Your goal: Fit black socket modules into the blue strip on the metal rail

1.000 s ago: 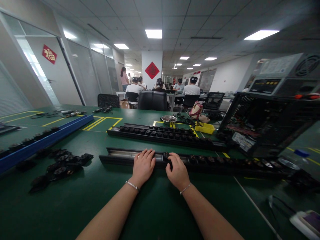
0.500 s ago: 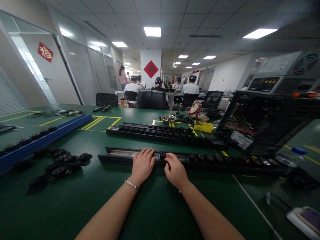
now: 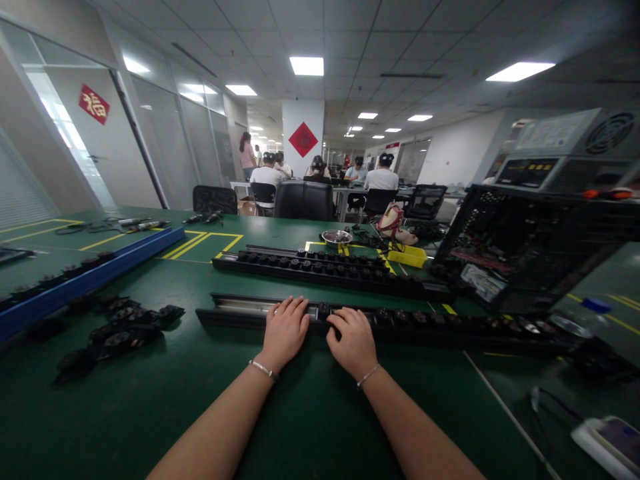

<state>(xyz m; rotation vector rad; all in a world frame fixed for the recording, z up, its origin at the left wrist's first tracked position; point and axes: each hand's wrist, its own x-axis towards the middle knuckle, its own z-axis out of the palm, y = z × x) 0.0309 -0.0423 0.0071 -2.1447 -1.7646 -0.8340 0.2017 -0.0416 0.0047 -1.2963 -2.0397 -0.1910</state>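
Across the green table in front of me lies a long black channel rail [image 3: 230,320], its silvery inside bare at the left end. Round black modules that look like sockets [image 3: 401,317] sit in a row along its right part. My left hand [image 3: 286,328] rests over the rail, fingers reaching across to the far wall and thumb at the near side. A single black module [image 3: 324,310] shows in the channel between my hands. My right hand [image 3: 353,337] curves over the rail just right of that module, fingers bent and thumb at the front edge. What lies beneath its fingers is hidden.
Behind are more black rails filled with modules [image 3: 320,267]. Loose black modules [image 3: 120,337] and a blue rail [image 3: 125,260] lie left. A metal bowl [image 3: 337,237], yellow tray [image 3: 407,255] and open computer case [image 3: 530,247] stand beyond, right. People sit at far desks.
My right hand's fingers have shifted slightly right and spread a little over the rail, off the lone module. My left hand stays in place.
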